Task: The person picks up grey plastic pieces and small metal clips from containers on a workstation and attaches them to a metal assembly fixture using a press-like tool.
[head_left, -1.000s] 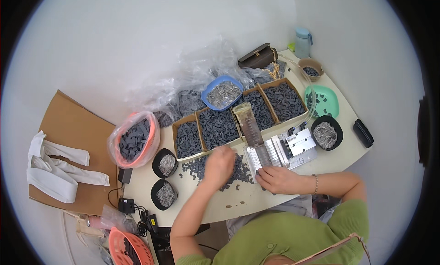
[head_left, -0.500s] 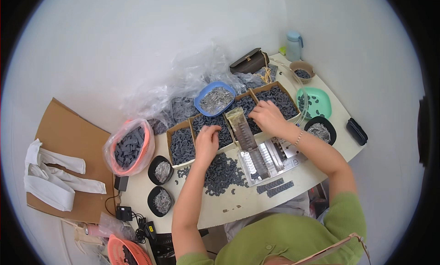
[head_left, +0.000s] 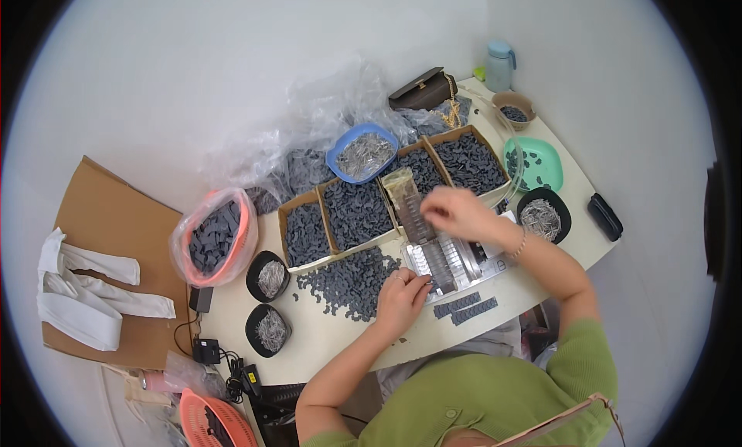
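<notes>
A metal fixture (head_left: 464, 261) with slotted rows lies near the table's front edge, with a long ridged strip (head_left: 413, 215) tilted up behind it. My left hand (head_left: 399, 299) is at the fixture's near left corner, fingertips pinched together by the slotted row. Whatever is between them is too small to name. Over the upper part of the fixture, beside the strip, my right hand (head_left: 461, 214) hovers with fingers curled together; their contents are hidden. Left of the fixture spreads a heap of small dark grey pieces (head_left: 352, 281). Two short grey toothed strips (head_left: 473, 310) lie in front of it.
Cardboard boxes of grey pieces (head_left: 355, 215) line the back. A blue tray (head_left: 363, 152) of metal pins rests on them. Black bowls (head_left: 269, 331) of pins stand left, another black bowl (head_left: 543, 215) right, near a green tray (head_left: 541, 165). A pink basket (head_left: 220, 242) sits far left.
My left hand has moved from the grey-piece box down and right to the fixture. My right hand has drawn back from the right-hand boxes to above the fixture.
</notes>
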